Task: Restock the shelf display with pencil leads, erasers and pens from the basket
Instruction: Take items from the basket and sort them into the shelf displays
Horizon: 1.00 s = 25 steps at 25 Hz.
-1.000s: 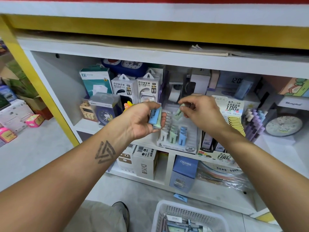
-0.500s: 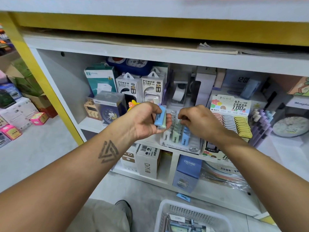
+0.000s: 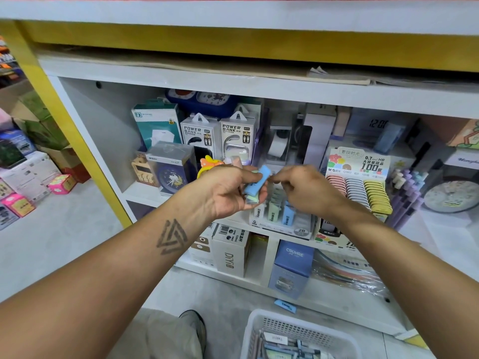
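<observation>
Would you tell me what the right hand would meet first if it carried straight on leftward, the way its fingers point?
Most likely the blue case gripped in the left hand; the right hand looks almost touching it already.

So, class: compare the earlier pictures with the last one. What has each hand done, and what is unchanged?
The right hand has come back from the lead display tray, where it was setting a small case, towards the left hand, and now reaches for the blue case there. The left hand keeps its grip on the cases. Shelf goods and the basket are unchanged.
</observation>
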### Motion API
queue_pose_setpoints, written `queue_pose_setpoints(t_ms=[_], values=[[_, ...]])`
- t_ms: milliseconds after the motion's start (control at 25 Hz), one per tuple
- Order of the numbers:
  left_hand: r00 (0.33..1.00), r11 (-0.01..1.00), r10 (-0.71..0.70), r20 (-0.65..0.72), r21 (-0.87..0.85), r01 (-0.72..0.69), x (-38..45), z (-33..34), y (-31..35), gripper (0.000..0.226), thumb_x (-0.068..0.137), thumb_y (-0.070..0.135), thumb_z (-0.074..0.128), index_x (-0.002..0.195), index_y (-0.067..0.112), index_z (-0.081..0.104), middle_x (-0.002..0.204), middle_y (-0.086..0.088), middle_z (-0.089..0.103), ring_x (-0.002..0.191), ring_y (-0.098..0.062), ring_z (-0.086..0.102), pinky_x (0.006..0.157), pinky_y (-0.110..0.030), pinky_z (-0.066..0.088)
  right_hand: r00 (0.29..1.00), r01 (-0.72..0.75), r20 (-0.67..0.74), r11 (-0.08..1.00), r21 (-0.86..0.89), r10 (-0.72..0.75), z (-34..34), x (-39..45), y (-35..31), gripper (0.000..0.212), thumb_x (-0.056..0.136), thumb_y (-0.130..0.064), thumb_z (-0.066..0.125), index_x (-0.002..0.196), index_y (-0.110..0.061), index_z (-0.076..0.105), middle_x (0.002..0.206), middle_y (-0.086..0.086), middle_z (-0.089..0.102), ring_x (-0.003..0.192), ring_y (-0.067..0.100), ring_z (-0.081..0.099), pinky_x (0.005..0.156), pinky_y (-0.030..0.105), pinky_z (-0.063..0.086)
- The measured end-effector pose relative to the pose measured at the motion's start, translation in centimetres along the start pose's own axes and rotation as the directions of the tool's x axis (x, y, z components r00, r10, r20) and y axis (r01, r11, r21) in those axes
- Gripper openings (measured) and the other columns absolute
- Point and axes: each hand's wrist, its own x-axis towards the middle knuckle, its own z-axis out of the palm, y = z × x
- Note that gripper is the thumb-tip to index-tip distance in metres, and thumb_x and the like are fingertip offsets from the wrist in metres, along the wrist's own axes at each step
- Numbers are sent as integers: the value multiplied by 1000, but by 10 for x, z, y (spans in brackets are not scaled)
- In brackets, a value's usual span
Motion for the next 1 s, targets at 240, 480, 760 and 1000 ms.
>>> queue_pose_setpoints(t_ms=[240, 480, 760, 1000], values=[[999, 995, 29, 19, 99, -30, -1, 9, -5, 30, 91, -1, 61, 118, 11, 59, 95, -12, 67, 81, -21, 66, 63, -32, 56, 970, -218, 116, 548, 808, 215, -27, -4, -17, 12, 91, -8, 70, 102, -7, 73, 72, 7, 72, 58, 13, 64, 55, 20, 54], [999, 993, -3, -39, 114, 8, 4, 12, -1, 21, 99, -2, 36, 107, 7, 54, 96, -20, 65, 83, -29, 63, 84, -45, 54, 949, -165, -54, 637, 753, 311, -54, -19, 5, 11, 94, 2, 63, 99, -4, 71, 76, 16, 73, 59, 16, 68, 57, 21, 57], [998, 989, -19, -55, 145, 27, 3, 20, -2, 27, 102, 0, 34, 117, 3, 56, 103, -14, 67, 83, -25, 66, 66, -42, 54, 949, -130, -164, 809, 574, 269, -56, -23, 13, 12, 94, -2, 65, 95, -14, 69, 84, 16, 74, 69, 23, 73, 68, 30, 58], [998, 990, -9, -61, 138, 18, 3, 17, -1, 29, 102, 1, 35, 124, 7, 53, 107, -15, 67, 84, -25, 65, 69, -42, 54, 954, -125, -165, 833, 538, 250, -49, -20, 20, 16, 92, -4, 68, 89, -20, 70, 84, 12, 73, 69, 22, 75, 71, 35, 62]])
